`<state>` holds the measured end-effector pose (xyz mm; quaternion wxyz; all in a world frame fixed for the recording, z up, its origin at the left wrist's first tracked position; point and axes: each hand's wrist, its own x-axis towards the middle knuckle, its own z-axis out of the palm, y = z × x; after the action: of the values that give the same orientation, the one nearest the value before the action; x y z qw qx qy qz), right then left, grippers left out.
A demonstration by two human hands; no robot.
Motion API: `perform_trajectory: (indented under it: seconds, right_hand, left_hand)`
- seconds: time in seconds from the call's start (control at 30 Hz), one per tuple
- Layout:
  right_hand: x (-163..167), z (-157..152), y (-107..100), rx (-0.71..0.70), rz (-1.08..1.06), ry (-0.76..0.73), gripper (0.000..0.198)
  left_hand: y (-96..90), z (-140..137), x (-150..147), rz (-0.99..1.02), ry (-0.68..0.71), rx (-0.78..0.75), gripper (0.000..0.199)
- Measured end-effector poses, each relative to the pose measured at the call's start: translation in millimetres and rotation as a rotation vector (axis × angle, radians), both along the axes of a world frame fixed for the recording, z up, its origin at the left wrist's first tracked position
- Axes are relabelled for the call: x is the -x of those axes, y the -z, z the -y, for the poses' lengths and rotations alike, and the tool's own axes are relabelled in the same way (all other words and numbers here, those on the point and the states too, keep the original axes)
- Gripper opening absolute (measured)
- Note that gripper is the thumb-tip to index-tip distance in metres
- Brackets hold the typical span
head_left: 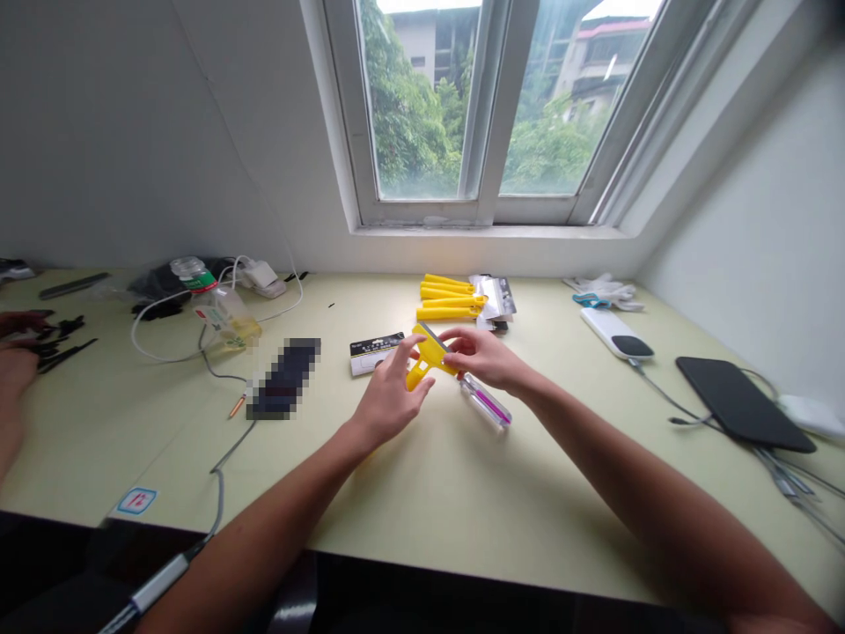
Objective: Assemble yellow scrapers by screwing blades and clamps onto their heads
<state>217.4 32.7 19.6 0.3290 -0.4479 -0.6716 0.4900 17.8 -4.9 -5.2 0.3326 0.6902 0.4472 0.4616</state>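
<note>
A yellow scraper with a grey strip along its wide head is held up over the table between my two hands. My left hand grips it from the left, the fingers partly hiding its handle. The thumb and fingers of my right hand are closed on the right side of the scraper's head. Just below my right hand, a screwdriver with a clear and purple handle lies on the table. Behind my left hand is a small black and white packet.
Several yellow handles lie beside clear packets at the back. To the left are a pixelated dark rectangle, a tilted bottle and another person's hand. A power bank, a black phone and cables lie right.
</note>
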Motion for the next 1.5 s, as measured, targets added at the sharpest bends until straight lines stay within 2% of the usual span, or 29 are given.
perform_trajectory:
  seconds: [0.13, 0.27, 0.33, 0.4, 0.47, 0.5, 0.57, 0.63, 0.8, 0.9, 1.03, 1.13, 1.2, 1.33, 1.5]
  right_hand:
    - [1.0, -2.4, 4.0, -0.001, -0.002, 0.022, 0.034]
    - [-2.2, -3.8, 3.5, -0.225, 0.248, 0.150, 0.027]
    - [-0.2, 1.1, 3.9, -0.319, 0.352, 0.197, 0.025]
    - [8.2, 11.6, 7.4, -0.370, 0.418, 0.145, 0.018]
    - [22.4, 25.4, 15.1, -0.442, 0.498, 0.020, 0.009]
    - [30.6, 32.0, 20.2, -0.497, 0.548, -0.041, 0.010]
    - [46.0, 41.9, 31.3, -0.690, 0.755, -0.174, 0.020]
    - [57.0, 46.0, 41.1, -0.799, 0.906, -0.239, 0.021]
    - [66.1, 43.2, 55.0, -0.793, 0.965, -0.193, 0.020]
    - [66.4, 42.3, 56.5, -0.785, 0.926, -0.186, 0.019]
    - [53.4, 39.6, 41.5, -0.763, 0.806, -0.144, 0.019]
    - [33.5, 31.6, 18.8, -0.677, 0.460, 0.009, 0.020]
    - [21.7, 23.6, 6.2, -0.561, 0.236, 0.113, 0.022]
    - [13.6, 10.4, 0.3, -0.336, -0.030, 0.194, 0.031]
    - [22.6, 12.1, 5.4, -0.409, -0.136, 0.274, 0.024]
  left_hand:
    - [6.0, -1.0, -0.2, -0.219, 0.064, -0.162, 0.032]
    - [5.2, -9.8, 5.7, -0.512, 0.020, -0.229, 0.037]
    - [1.5, -16.3, 12.9, -0.562, -0.051, -0.248, 0.037]
    - [-2.8, -22.8, 21.0, -0.542, -0.121, -0.264, 0.036]
    - [-6.1, -27.8, 27.3, -0.475, -0.162, -0.260, 0.035]
    - [-7.0, -29.5, 28.9, -0.426, -0.167, -0.241, 0.034]
    - [-7.4, -30.9, 28.5, -0.287, -0.144, -0.150, 0.031]
    - [-7.2, -30.3, 24.8, -0.075, -0.068, -0.006, 0.031]
    - [-9.1, -27.0, 18.0, 0.566, 0.241, 0.321, 0.048]
    - [-10.1, -27.0, 19.8, 0.776, 0.336, 0.427, 0.053]
    - [-8.9, -27.1, 21.0, 0.869, 0.375, 0.485, 0.057]
    - [-7.4, -26.0, 19.6, 0.871, 0.414, 0.485, 0.060]
    - [-6.1, -25.1, 18.3, 0.865, 0.440, 0.485, 0.061]
    - [-1.4, -23.1, 13.6, 0.841, 0.448, 0.499, 0.056]
    - [4.6, -14.2, 0.5, 0.795, 0.418, 0.539, 0.056]
